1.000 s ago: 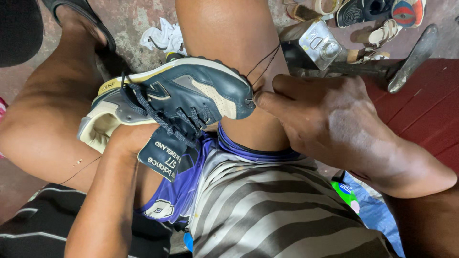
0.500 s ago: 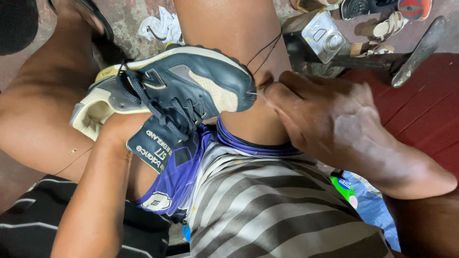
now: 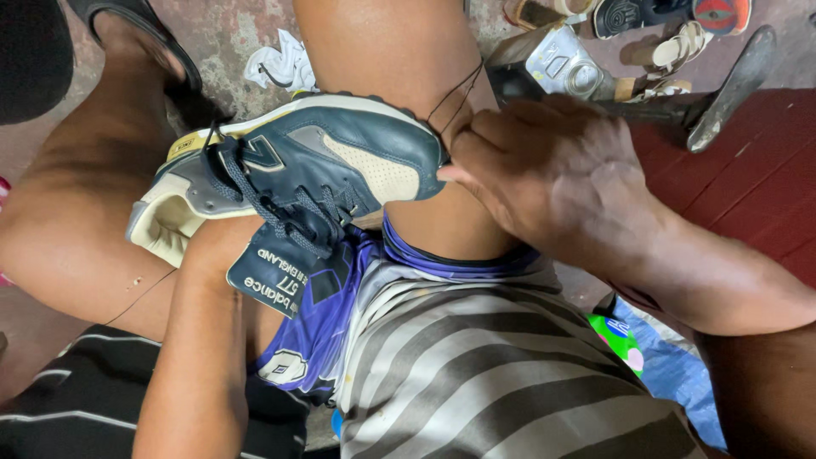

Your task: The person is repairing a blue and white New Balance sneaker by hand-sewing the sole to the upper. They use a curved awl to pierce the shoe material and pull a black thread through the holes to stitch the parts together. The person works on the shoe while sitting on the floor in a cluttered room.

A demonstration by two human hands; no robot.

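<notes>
The person wears a sleeveless top [image 3: 476, 374] in broad grey and off-white stripes, filling the lower middle of the frame; blue-violet shorts [image 3: 319, 323] with darker panels and a white emblem show at lower left; both forearms and both legs are bare.

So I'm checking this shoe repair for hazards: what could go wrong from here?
1. The dark thread runs taut across the bare thigh from the toe of the navy sneaker; a hard pull by the right hand might chafe skin or snap it.
2. The left hand is hidden inside the sneaker, so a needle, if one is in use, could prick unseen fingers.
3. The sneaker is only propped between the knees and may slip.
</notes>
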